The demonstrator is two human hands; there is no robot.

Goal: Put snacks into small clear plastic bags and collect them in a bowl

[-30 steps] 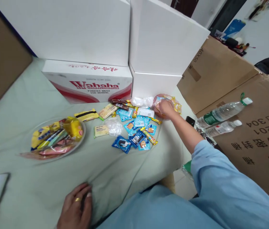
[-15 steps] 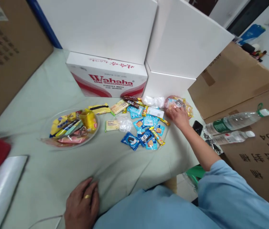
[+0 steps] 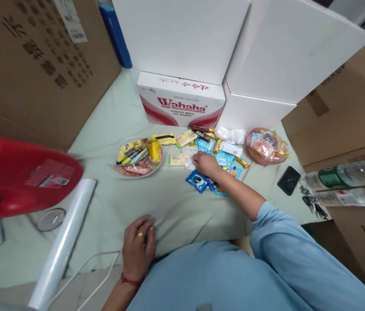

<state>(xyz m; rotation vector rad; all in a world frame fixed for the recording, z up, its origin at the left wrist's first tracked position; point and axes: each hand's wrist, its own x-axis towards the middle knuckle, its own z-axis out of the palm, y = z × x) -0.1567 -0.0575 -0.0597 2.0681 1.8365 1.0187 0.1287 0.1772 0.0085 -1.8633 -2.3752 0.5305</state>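
My right hand (image 3: 206, 164) is over the snack pile, its fingers closed at a crinkled clear plastic packet (image 3: 188, 157); the fingertips are partly hidden. Left of that packet lies a pale yellow biscuit packet (image 3: 177, 160). Beneath and around the hand are blue snack packets (image 3: 197, 181), light blue ones (image 3: 223, 159) and a yellow-wrapped bar (image 3: 242, 162). My left hand (image 3: 139, 242) rests at the table's near edge, holding nothing, fingers loosely bent and lying on the cloth. A clear bowl (image 3: 161, 166) of mixed snacks stands left, and a pink bowl (image 3: 260, 160) of packets right.
A Wahaha carton (image 3: 182, 106) and white panels (image 3: 182, 39) stand behind the snacks. On the left are a red appliance (image 3: 23, 177) and a silvery roll (image 3: 68, 233). A phone (image 3: 289, 180), keys (image 3: 313, 206) and water bottles (image 3: 350, 175) lie at right.
My right hand has left the pink bowl and moved left to the clear plastic packet. The view has shifted left, showing more of the red appliance. My left hand still rests on the cloth.
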